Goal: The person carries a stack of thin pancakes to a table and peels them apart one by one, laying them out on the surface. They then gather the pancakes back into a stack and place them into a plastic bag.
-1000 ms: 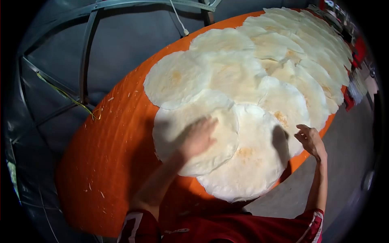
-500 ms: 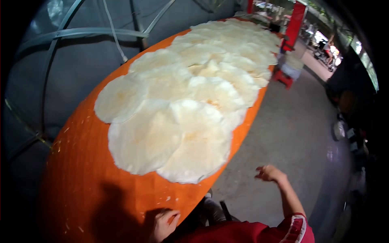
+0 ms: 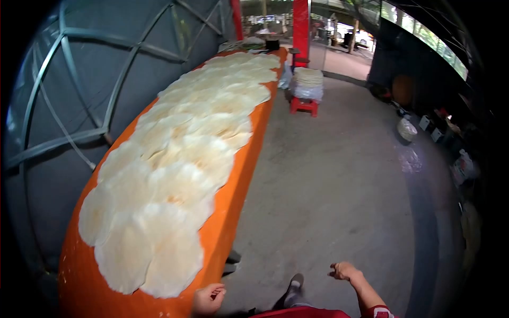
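Several thin, round, pale dough sheets (image 3: 175,185) lie overlapping along a long table with an orange cover (image 3: 241,159). Some have yellowish patches in the middle. My left hand (image 3: 209,298) is beside the table's near right edge, just past the closest sheets, its fingers curled in and nothing visible in them. Over the grey floor to the right hangs my right hand (image 3: 344,271), apart from the table, fingers loosely bent with a gap between them and holding nothing I can see.
A red stool (image 3: 304,105) by the table's far end bears a stack of pale round sheets (image 3: 308,79). Behind it stands a red post (image 3: 300,32). A framed grey wall (image 3: 85,79) runs along the left. Bags and containers line the right side, including a plastic-wrapped bundle (image 3: 406,130).
My view has swung right and up, bringing the stool, stack and more floor into sight. The sheets appear further left. Both hands sit lower in view, still without anything visible in them.
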Motion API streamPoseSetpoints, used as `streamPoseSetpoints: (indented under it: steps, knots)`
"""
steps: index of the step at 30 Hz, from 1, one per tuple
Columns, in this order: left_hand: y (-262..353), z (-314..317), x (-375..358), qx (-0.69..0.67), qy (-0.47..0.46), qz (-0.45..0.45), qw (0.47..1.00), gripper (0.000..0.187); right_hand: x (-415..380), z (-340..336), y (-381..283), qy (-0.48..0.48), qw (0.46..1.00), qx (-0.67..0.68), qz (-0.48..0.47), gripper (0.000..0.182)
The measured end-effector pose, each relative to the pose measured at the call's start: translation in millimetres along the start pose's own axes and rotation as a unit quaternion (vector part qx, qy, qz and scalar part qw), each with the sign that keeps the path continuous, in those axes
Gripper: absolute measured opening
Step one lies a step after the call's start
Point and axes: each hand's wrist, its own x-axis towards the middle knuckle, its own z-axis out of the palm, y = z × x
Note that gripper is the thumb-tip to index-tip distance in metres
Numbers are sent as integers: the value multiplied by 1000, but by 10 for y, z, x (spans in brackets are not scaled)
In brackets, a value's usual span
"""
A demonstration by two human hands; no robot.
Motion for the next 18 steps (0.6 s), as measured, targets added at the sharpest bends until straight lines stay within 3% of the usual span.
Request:
streamPoseSetpoints:
  steps: [2,4,6,7,11,14,16,18]
  knots:
    - [281,531,462,54,-73,7,996,18,29,-21,558,-42,998,-6,43,52]
    - [567,1037,881,114,-178,98,972,27,-36,-137,1091,-66,996,-2,56,51]
    - [953,1413,1295,158,-312,132,928,37,-12,-232,1610,-18,993,56,103,39]
    - [998,1572,1479,142,-370,90,914,40,0,-366,1777,-5,989,59,133,37]
    - [1367,1919,2065,276,-364,27,889,42,402,-1021,2123,6,980,58,192,40]
    - [1154,1976,2426,329,-350,-22,877,44,1078,-1281,2125,13,992,60,107,42]
    - [830,2027,2721,392,-398,-86,825,44,1498,-1346,2098,55,997,52,0,47]
    - [582,2093,3090,366,-421,-157,815,48,1752,-1540,2086,61,992,111,-24,47]
